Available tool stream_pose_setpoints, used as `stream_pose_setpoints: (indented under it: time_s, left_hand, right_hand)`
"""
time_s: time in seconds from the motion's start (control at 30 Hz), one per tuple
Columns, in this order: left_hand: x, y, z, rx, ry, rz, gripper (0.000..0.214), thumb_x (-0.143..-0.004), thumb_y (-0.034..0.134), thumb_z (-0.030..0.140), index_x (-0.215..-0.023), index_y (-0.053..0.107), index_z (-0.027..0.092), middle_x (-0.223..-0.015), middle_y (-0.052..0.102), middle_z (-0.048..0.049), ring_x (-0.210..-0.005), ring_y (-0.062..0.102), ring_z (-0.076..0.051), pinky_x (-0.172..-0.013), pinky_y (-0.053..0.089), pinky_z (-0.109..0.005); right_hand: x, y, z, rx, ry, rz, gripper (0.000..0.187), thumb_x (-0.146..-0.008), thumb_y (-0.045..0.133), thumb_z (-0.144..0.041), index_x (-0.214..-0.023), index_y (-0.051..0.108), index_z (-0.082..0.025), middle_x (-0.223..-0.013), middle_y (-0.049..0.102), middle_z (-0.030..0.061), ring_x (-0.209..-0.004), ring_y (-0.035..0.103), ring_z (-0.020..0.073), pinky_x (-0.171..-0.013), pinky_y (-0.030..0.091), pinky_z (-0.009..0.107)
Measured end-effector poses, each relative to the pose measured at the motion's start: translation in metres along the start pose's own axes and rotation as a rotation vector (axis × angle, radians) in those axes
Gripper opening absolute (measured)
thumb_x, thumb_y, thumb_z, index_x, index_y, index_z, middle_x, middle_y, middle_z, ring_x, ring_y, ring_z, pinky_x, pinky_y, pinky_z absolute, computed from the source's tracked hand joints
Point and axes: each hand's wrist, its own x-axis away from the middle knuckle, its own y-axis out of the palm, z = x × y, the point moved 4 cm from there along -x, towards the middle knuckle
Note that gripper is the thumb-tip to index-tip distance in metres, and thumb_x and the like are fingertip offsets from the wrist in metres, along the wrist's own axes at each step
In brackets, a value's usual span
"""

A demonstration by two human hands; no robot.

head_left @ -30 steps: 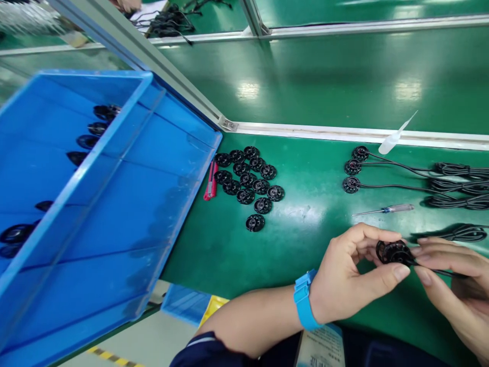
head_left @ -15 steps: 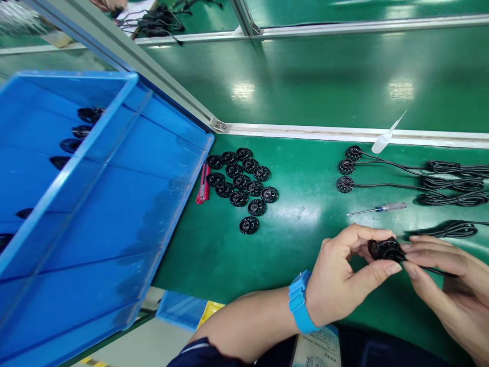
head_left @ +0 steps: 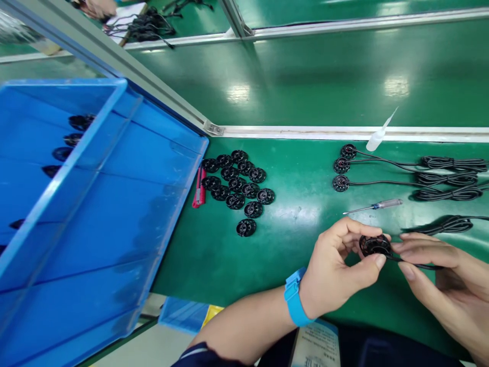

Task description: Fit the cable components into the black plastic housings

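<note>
My left hand (head_left: 340,265), with a blue wristband (head_left: 293,305) on its wrist, pinches a round black disc part (head_left: 373,245) between thumb and fingers above the green bench. A thin black cable (head_left: 418,265) runs out of the disc to the right, and my right hand (head_left: 443,275) grips it there right beside the disc, fingers pressed together. Several loose black discs (head_left: 239,186) lie in a cluster on the bench left of my hands.
A big blue crate (head_left: 114,204) with dark parts inside fills the left. Three finished discs with coiled cables (head_left: 446,178) lie at the right, a small screwdriver (head_left: 376,205) and a white nozzle bottle (head_left: 378,136) near them. A red cutter (head_left: 198,187) lies by the crate.
Both hands and the disc have drifted a little left and up in view. My left thumb has closed further onto the disc. The camera has shifted slightly.
</note>
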Motion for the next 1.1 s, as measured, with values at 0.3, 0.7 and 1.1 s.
stream_pose_setpoints:
  time_s: [0.3,0.7,1.1]
  left_hand:
    - [-0.0035,-0.0016,-0.0050,0.138,-0.076,-0.041,0.036,-0.074,0.089,0.010,-0.102,0.068,0.018,-0.115,0.085,-0.0120,-0.101,0.081,-0.019,-0.091,0.059,-0.028]
    - [-0.0047,0.0006,0.0001,0.064,-0.029,0.035,0.029,-0.070,0.074,0.003,-0.091,0.062,0.020,-0.093,0.085,-0.0053,-0.087,0.080,-0.017,-0.084,0.060,-0.028]
    - [-0.0043,-0.0030,-0.0088,0.180,-0.159,-0.017,0.028,-0.075,0.085,0.016,-0.093,0.064,0.019,-0.091,0.083,-0.0067,-0.084,0.079,-0.018,-0.081,0.060,-0.029]
  right_hand:
    - [-0.0038,-0.0008,-0.0014,-0.026,-0.016,0.008,0.009,-0.096,0.075,-0.016,-0.100,0.073,-0.023,-0.098,0.081,-0.0020,-0.098,0.080,0.0145,-0.100,0.062,0.021]
    - [-0.0050,0.0064,-0.0057,0.026,-0.066,-0.030,0.010,-0.095,0.074,-0.015,-0.099,0.072,-0.024,-0.097,0.080,-0.0012,-0.091,0.080,0.0130,-0.084,0.065,0.019]
    - [-0.0077,0.0066,-0.0062,-0.029,-0.039,-0.014,0.007,-0.095,0.075,-0.018,-0.097,0.071,-0.024,-0.094,0.080,-0.0008,-0.087,0.080,0.0148,-0.083,0.067,0.023]
